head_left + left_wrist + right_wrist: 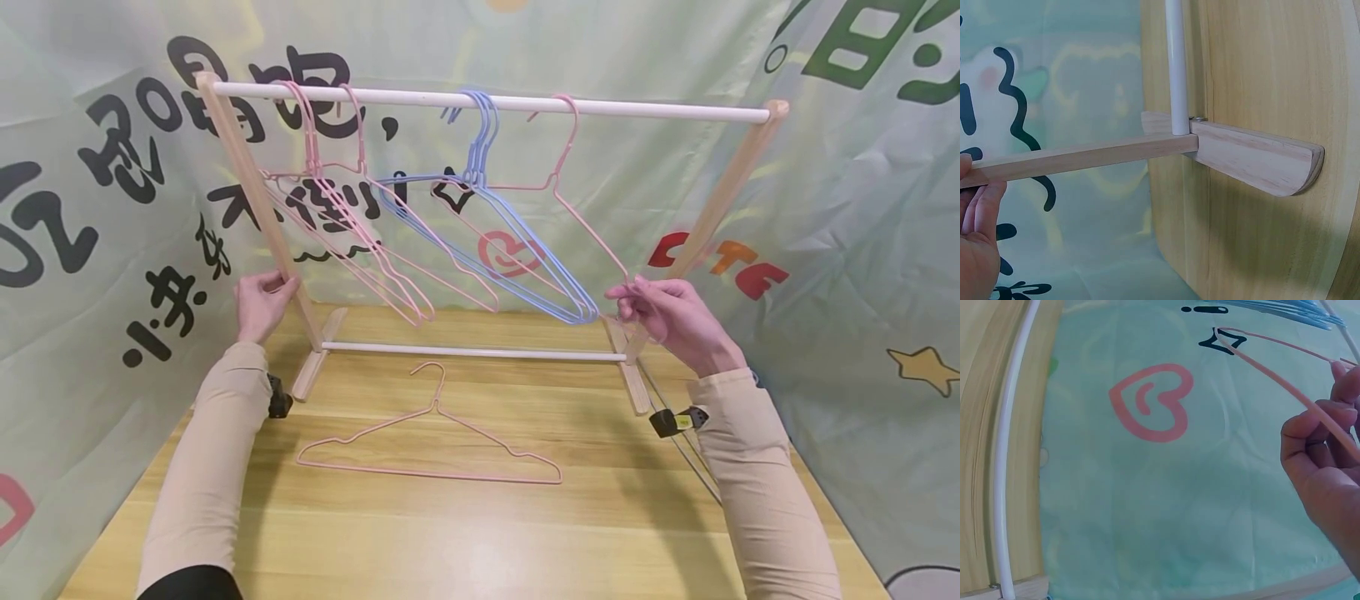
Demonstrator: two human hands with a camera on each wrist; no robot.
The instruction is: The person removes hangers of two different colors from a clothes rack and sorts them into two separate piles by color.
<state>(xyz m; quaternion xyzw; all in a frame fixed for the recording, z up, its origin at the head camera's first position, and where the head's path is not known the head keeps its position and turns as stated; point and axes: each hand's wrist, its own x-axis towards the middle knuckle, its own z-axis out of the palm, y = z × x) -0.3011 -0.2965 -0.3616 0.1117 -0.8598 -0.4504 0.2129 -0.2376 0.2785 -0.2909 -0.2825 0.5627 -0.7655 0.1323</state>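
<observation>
My left hand [262, 304] pinches the left wooden post [251, 190] of a clothes rack low down; the left wrist view shows the fingers around the post [1085, 154]. My right hand [667, 317] grips the lower right corner of a pink clothes hanger [592, 235], whose hook hangs over the white top rail [675, 109]. In the right wrist view, the curled fingers of that hand [1329, 444] hold the pink wire [1297, 394]. Just left of it hang several blue hangers [474, 177], bunched together. Several pink hangers [312, 158] hang near the left post.
Another pink hanger [427, 475] lies flat on the wooden table [480, 542] in front of the rack. A lower white rail [480, 352] joins the rack's wooden feet [630, 379]. Thin grey rods [690, 454] lie beside my right forearm. Printed cloth [847, 250] surrounds the table.
</observation>
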